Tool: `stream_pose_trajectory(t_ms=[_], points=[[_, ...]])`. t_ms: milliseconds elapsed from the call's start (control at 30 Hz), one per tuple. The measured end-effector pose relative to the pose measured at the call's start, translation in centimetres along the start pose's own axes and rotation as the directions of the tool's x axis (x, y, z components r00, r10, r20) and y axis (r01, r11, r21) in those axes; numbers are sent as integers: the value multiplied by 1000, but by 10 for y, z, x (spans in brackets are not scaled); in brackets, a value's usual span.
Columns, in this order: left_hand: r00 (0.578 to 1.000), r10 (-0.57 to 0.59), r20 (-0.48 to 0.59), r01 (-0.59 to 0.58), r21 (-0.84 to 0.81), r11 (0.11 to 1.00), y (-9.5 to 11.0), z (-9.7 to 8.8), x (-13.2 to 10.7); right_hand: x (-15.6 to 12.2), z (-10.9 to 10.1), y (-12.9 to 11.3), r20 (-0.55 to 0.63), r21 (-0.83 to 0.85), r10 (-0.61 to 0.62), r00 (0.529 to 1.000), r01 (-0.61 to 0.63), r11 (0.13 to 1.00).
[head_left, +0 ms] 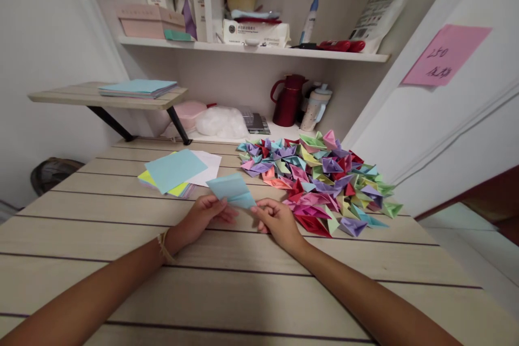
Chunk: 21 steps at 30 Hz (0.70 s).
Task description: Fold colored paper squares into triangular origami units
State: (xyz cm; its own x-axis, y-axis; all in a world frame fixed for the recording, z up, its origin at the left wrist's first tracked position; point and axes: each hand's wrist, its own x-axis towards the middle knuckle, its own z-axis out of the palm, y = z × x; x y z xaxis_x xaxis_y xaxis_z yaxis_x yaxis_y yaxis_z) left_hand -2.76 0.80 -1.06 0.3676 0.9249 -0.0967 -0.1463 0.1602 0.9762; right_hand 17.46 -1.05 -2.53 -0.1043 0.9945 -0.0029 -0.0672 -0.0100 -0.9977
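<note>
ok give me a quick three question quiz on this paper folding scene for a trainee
1. What do the left hand and right hand hold between them? A) scissors B) light blue folded paper C) a pen
2. True or false: the pile of folded paper pieces lies to the left of both hands.
3. Fill in: the stack of square paper sheets has a ____ sheet on top.
Key: 1 B; 2 false, it lies to their right; 3 light blue.
</note>
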Motion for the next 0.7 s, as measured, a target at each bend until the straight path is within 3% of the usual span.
stream_pose_trajectory(t_ms=[133,367,433,533,700], points=[[999,-10,43,16,-140,990,1,-1,0,-3,0,-3,17,-34,-40,999,41,999],[997,48,-66,-61,-196,979,-1,-7,9,-6,1,-3,77,19,-144,987,143,989],[996,61,-62,-69,-136,988,-2,-8,9,-6,1,-2,119,9,-158,980,158,987],[991,121,-59,-117,81,990,-2,-7,7,-8,0,0,211,-26,-173,962,183,983],[973,219,-76,-176,370,912,2,0,3,-12,-1,-1,386,-240,-216,897,324,915]])
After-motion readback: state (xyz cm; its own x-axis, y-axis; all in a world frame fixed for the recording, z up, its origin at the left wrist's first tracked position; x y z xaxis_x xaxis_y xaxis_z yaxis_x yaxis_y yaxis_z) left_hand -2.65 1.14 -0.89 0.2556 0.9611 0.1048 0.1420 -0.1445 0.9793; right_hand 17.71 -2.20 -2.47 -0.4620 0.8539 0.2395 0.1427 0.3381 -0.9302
